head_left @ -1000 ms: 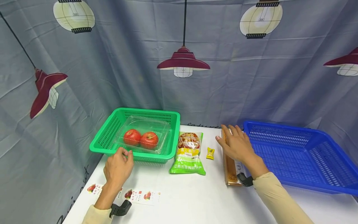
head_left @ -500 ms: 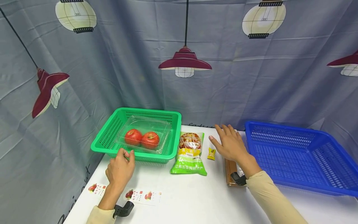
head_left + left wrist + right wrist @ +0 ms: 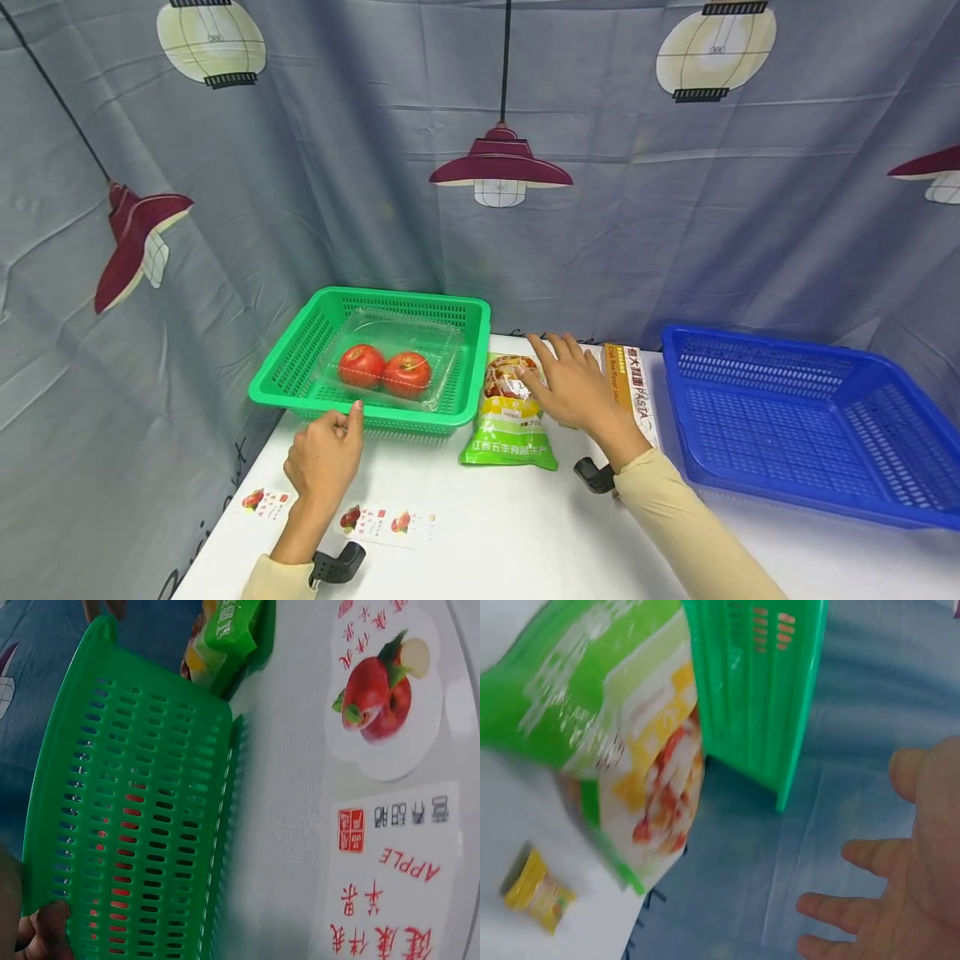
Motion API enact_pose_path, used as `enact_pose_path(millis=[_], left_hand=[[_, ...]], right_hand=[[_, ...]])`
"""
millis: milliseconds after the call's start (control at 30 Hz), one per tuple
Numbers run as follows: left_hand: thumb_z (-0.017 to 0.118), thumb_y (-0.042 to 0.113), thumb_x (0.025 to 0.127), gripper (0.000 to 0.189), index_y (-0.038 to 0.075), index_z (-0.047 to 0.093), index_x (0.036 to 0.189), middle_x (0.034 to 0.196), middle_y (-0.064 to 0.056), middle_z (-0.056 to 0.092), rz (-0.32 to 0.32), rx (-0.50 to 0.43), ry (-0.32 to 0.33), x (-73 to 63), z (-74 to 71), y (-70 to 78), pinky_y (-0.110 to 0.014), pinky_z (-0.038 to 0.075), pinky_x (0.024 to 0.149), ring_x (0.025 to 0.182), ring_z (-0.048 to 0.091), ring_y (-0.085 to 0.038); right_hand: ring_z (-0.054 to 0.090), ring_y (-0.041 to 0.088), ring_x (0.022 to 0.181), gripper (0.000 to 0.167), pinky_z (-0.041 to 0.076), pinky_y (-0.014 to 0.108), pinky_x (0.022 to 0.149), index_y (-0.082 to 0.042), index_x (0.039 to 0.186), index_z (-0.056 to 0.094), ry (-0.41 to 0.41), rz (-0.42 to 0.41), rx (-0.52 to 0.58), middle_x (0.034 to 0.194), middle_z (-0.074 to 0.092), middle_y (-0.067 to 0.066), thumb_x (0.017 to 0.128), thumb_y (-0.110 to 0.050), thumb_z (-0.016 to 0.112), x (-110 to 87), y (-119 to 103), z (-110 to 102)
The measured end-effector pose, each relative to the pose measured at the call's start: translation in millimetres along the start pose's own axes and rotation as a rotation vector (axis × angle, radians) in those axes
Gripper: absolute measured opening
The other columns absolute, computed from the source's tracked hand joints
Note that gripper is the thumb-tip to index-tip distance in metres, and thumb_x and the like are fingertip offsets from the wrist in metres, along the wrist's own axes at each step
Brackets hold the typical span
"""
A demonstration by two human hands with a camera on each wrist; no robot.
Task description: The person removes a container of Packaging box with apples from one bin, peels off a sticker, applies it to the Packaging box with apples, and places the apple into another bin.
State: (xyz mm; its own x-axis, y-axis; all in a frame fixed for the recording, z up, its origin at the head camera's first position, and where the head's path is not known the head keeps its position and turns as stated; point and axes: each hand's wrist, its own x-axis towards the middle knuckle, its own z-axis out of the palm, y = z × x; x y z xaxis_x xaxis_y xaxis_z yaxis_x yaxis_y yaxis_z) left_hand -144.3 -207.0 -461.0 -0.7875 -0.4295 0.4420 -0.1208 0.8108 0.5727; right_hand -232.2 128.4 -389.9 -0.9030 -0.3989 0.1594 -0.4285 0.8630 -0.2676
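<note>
In the head view, my left hand (image 3: 324, 457) is by the front rim of the green basket (image 3: 300, 336), fingers loosely curled. Its thumb overlaps the rim; whether it touches cannot be told. Inside, a clear plastic container (image 3: 405, 329) lies over or around two red apples (image 3: 362, 367) (image 3: 407, 374). My right hand (image 3: 573, 390), fingers spread and holding nothing, is above and beside a green and yellow food bag (image 3: 508, 448), covering part of its right side. The right wrist view shows this bag (image 3: 649, 735), a yellow wrapped candy (image 3: 540, 891) and the open hand (image 3: 900, 900).
A blue basket (image 3: 693, 467) stands at the right. Between it and my right arm lies a pasta box (image 3: 621, 375), partly covered by the arm. Printed apple labels (image 3: 375, 523) lie at the table's front left. A grey curtain (image 3: 360, 208) hangs behind.
My right hand has moved left from over the pasta box to the food bag, uncovering the box's far end and hiding most of the candy in the head view. The left hand stays by the basket.
</note>
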Motion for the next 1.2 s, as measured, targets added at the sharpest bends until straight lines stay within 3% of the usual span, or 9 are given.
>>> enact_pose_path(millis=[167, 367, 867, 1200], left_hand=[[0.054, 0.052, 0.097, 0.053, 0.009, 0.072, 0.073, 0.049, 0.004, 0.050, -0.052, -0.082, -0.017, -0.8, 2.0, -0.2, -0.033, 0.033, 0.037, 0.043, 0.047, -0.018], [0.052, 0.055, 0.097, 0.056, 0.012, 0.068, 0.066, 0.047, 0.004, 0.046, -0.115, -0.134, -0.073, 0.0, 0.8, 1.0, -0.033, 0.032, 0.039, 0.045, 0.045, -0.018], [0.056, 0.054, 0.096, 0.054, 0.011, 0.068, 0.065, 0.047, 0.004, 0.048, -0.097, -0.149, -0.100, 3.9, -2.9, 0.1, -0.032, 0.031, 0.036, 0.043, 0.045, -0.018], [0.056, 0.054, 0.096, 0.054, 0.012, 0.067, 0.064, 0.047, 0.003, 0.047, -0.104, -0.153, -0.107, 3.9, -2.3, -1.0, -0.031, 0.029, 0.036, 0.042, 0.043, -0.018]], right_hand=[[0.022, 0.046, 0.141, 0.064, 0.021, 0.066, 0.107, -0.013, 0.155, 0.031, 0.013, -0.049, 0.046, 0.151, 0.035, 0.023, 0.103, -0.048, 0.042, 9.0, -18.4, 7.9], [0.023, 0.046, 0.141, 0.063, 0.021, 0.058, 0.111, -0.012, 0.154, 0.032, -0.004, -0.076, 0.094, 0.152, 0.033, 0.023, 0.103, -0.049, 0.041, 19.2, -35.5, 19.1], [0.023, 0.038, 0.143, 0.065, 0.025, 0.052, 0.111, -0.013, 0.155, 0.029, -0.044, -0.112, 0.202, 0.153, 0.030, 0.021, 0.103, -0.048, 0.044, 45.9, -81.0, 39.2], [0.031, 0.037, 0.140, 0.064, 0.030, 0.051, 0.109, -0.010, 0.155, 0.026, -0.053, -0.093, 0.313, 0.152, 0.031, 0.023, 0.103, -0.041, 0.047, 62.8, -95.7, 46.0]])
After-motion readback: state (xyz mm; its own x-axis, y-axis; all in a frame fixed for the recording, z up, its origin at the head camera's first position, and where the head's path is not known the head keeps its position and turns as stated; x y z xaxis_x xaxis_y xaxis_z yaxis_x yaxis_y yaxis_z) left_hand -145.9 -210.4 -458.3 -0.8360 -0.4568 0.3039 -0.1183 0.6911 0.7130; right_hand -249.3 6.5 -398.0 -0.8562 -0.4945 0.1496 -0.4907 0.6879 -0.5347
